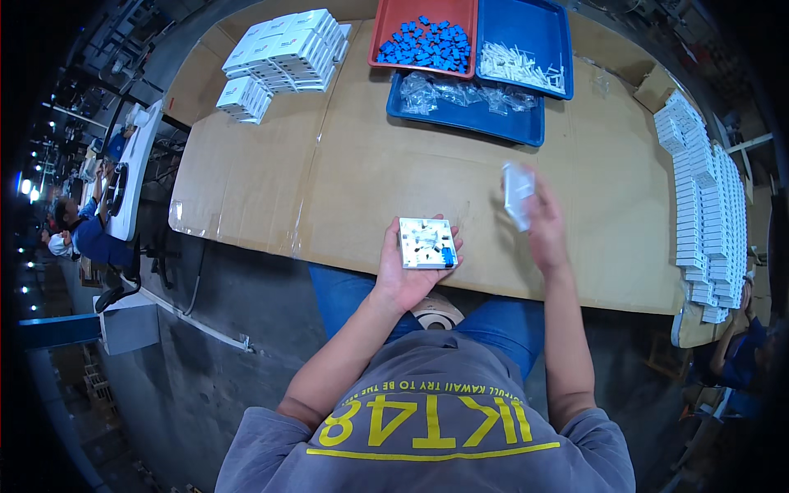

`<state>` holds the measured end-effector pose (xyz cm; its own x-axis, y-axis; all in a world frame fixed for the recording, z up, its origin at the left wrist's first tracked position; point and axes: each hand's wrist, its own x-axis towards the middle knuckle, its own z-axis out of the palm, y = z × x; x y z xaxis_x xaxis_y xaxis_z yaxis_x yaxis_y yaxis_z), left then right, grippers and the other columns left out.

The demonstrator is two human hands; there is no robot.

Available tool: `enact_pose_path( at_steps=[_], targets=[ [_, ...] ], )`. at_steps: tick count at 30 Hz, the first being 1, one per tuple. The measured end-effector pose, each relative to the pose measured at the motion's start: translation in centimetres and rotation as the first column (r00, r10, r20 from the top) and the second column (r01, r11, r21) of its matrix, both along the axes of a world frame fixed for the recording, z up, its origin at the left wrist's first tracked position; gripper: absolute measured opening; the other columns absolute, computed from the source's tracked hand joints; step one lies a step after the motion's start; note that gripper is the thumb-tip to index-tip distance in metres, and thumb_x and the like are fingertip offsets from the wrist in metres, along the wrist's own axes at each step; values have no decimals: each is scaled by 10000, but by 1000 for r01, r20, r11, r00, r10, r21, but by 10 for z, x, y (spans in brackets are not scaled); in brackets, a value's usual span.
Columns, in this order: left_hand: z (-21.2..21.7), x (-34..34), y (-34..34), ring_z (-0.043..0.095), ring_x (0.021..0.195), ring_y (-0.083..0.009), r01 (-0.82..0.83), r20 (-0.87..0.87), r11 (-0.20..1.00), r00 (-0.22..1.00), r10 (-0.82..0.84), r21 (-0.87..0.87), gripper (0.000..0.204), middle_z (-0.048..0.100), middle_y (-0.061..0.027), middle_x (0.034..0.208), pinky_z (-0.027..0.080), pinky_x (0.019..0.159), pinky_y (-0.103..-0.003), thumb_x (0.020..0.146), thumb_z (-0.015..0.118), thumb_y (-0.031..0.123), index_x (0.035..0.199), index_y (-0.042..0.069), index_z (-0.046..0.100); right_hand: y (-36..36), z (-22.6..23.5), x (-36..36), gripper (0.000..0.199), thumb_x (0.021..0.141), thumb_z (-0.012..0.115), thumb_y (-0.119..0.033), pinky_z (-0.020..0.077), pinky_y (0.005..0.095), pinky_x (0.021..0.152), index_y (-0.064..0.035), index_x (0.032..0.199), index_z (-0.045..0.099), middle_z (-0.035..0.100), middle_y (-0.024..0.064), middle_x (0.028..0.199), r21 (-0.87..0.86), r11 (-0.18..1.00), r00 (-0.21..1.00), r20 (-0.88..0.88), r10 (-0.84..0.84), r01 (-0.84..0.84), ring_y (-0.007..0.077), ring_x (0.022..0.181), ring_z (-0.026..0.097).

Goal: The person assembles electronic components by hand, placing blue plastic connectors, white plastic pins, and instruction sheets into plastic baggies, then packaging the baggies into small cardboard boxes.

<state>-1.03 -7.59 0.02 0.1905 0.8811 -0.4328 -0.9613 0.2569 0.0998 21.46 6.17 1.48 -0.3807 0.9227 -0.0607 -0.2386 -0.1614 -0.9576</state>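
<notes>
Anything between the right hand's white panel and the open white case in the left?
No obstacle visible: cardboard tabletop shows between the white panel and the open white case. Only fingertips of the left hand curl up at the case's right edge, leaving its top uncovered.

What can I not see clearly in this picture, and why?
In the head view:
Underside of the open white case: hidden by the left hand.
Details of the white piece: blurred, like the right hand holding it.
Far end of the red tray: cut off by the top edge.
Floor of the lower blue tray: partly covered by clear bags.
</notes>
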Motion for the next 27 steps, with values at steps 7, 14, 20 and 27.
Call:
enact_pose_path(
  at_steps=[7, 14, 20, 27],
  targets=[
    [14, 12, 3, 591, 1244, -376, 56, 13, 998, 998, -56, -20, 757, 565, -243, 1406, 482, 1086, -531, 1064, 321, 636, 1491, 24, 454, 2, 32, 3, 663, 1074, 389, -436, 504, 457, 1099, -50, 1608, 311, 572, 216, 1436, -149, 977, 930, -355, 91, -152, 325, 1288, 611],
    [1, 23, 0, 623, 1169, -363, 119, 45, 985, 993, -114, -125, 771, 607, -196, 1294, 511, 1037, -549, 1050, 314, 686, 1439, 39, 469, -29, 7, -32, 581, 1108, 393, -396, 515, 389, 1036, -53, 1576, 395, 644, 133, 1314, -247, 946, 978, -38, 205, -208, 220, 1201, 639],
    [10, 27, -2, 615, 1181, -368, 105, 14, 980, 994, -104, -169, 712, 598, -203, 1321, 498, 1053, -541, 1077, 283, 632, 1443, 53, 479, -36, 5, -36, 465, 1094, 478, -297, 450, 333, 1073, -48, 1479, 555, 652, 106, 1272, -144, 923, 920, 121, 373, -356, 176, 1193, 608],
    [2, 29, -1, 588, 1237, -351, 137, 27, 980, 991, -135, -145, 661, 573, -167, 1375, 491, 1068, -558, 1086, 268, 618, 1447, 102, 471, -39, -4, -37, 394, 1078, 515, -206, 472, 297, 1001, -104, 1447, 610, 634, 56, 1225, -9, 899, 866, 264, 425, -439, 153, 1118, 592]
  ],
)
